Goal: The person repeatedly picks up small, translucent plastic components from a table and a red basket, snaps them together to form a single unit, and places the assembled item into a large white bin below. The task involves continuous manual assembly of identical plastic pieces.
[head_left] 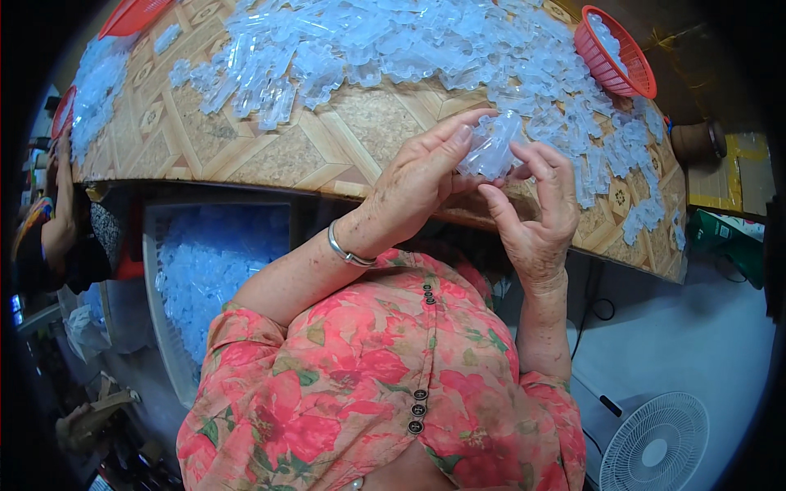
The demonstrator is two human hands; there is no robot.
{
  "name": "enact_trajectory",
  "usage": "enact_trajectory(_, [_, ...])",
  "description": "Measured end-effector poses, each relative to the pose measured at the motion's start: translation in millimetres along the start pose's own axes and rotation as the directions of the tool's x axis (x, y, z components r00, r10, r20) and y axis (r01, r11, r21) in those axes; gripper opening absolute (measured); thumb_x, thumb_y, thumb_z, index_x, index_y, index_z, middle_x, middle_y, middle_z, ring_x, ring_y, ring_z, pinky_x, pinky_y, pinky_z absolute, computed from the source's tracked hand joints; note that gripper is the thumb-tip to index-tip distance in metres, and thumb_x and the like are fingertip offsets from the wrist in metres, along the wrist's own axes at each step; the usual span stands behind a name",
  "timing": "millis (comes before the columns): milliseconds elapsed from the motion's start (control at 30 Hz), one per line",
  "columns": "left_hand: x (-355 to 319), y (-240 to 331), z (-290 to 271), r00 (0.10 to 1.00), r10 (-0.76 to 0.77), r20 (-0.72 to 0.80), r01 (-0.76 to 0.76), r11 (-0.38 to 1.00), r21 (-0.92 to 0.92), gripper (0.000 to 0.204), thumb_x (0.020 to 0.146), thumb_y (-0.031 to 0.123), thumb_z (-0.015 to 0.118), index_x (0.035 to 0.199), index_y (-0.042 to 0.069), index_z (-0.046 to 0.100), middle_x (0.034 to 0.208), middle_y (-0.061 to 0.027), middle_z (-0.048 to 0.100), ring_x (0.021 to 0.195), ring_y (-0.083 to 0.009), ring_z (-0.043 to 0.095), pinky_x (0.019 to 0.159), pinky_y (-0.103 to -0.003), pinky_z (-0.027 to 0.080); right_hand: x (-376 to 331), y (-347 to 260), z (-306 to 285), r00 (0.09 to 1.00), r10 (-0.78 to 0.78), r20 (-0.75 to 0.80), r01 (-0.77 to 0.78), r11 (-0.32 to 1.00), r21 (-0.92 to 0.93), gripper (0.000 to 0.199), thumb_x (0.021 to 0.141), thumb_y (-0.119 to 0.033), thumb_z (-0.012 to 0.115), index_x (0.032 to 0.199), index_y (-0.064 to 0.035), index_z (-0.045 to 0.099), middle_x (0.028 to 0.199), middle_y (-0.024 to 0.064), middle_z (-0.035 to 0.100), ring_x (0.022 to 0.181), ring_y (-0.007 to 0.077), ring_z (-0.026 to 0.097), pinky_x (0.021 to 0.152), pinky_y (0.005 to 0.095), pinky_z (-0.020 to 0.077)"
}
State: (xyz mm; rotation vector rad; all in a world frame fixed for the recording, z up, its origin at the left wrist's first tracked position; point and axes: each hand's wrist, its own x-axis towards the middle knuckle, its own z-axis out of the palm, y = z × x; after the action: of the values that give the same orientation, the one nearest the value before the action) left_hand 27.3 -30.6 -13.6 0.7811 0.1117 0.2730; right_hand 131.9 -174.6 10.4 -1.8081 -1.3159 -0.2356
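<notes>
A clear plastic piece (491, 147) is held between both hands above the table's near edge. My left hand (422, 176) grips it from the left with the fingers stretched over its top; a silver bangle circles that wrist. From the right, my right hand (536, 204) pinches it with fingertips and thumb. Behind the hands, a big heap of similar clear plastic pieces (393, 41) covers the patterned table (262, 147).
A red basket (616, 56) with clear pieces sits at the table's far right, another red basket (131, 12) at the far left. A white crate (209, 254) of clear pieces stands below the table. A white fan (655, 446) is on the floor. Another person (49, 221) sits at left.
</notes>
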Motion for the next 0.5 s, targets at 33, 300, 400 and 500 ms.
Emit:
enact_trajectory(33, [0, 1, -2, 1.000, -0.005, 0.016, 0.005, 1.000, -0.027, 0.051, 0.108, 0.028, 0.042, 0.150, -0.001, 0.037, 0.134, -0.0145, 0.056, 0.115, -0.0224, 0.062, 0.099, -0.039, 0.053, 0, 2, -1, 1.000, -0.029, -0.003, 0.029, 0.999, -0.032, 0.057, 0.069, -0.007, 0.086, 0.122, -0.0076, 0.064, 0.121, 0.0125, 0.059, 0.103, 0.0268, 0.062, 0.089, 0.0375, 0.0523])
enact_trajectory(300, [-3, 1, -4, 0.998, -0.018, 0.058, 0.016, 1.000, 0.018, 0.052, 0.108, 0.026, 0.044, 0.150, -0.003, 0.037, 0.143, -0.0135, 0.051, 0.127, -0.0206, 0.054, 0.107, -0.034, 0.046, 6, 8, 0, 0.995, 0.074, 0.065, -0.075, 0.997, 0.013, 0.060, 0.066, -0.012, 0.089, 0.119, -0.0072, 0.061, 0.137, 0.0170, 0.055, 0.122, 0.0338, 0.057, 0.102, 0.0428, 0.0471])
enact_trajectory(400, [-5, 3, -1, 0.997, -0.027, 0.073, 0.031, 0.999, -0.043, 0.054, 0.106, 0.024, 0.048, 0.151, -0.002, 0.036, 0.144, -0.0126, 0.049, 0.130, -0.0198, 0.051, 0.108, -0.034, 0.044, 3, 7, 2, 0.990, 0.141, -0.001, -0.140, 0.982, 0.128, 0.067, 0.066, -0.014, 0.089, 0.124, -0.0045, 0.058, 0.136, 0.0175, 0.055, 0.122, 0.0342, 0.057, 0.103, 0.0429, 0.0469])
enact_trajectory(500, [-7, 8, 1, 0.996, -0.038, 0.076, 0.043, 0.997, -0.062, 0.056, 0.104, 0.022, 0.052, 0.153, -0.001, 0.034, 0.146, -0.0120, 0.047, 0.131, -0.0201, 0.051, 0.109, -0.034, 0.043, -2, -2, 0, 0.991, 0.131, -0.024, -0.126, 0.981, 0.146, 0.078, 0.066, -0.016, 0.090, 0.133, -0.0016, 0.053, 0.136, 0.0183, 0.055, 0.123, 0.0348, 0.056, 0.104, 0.0426, 0.0465])
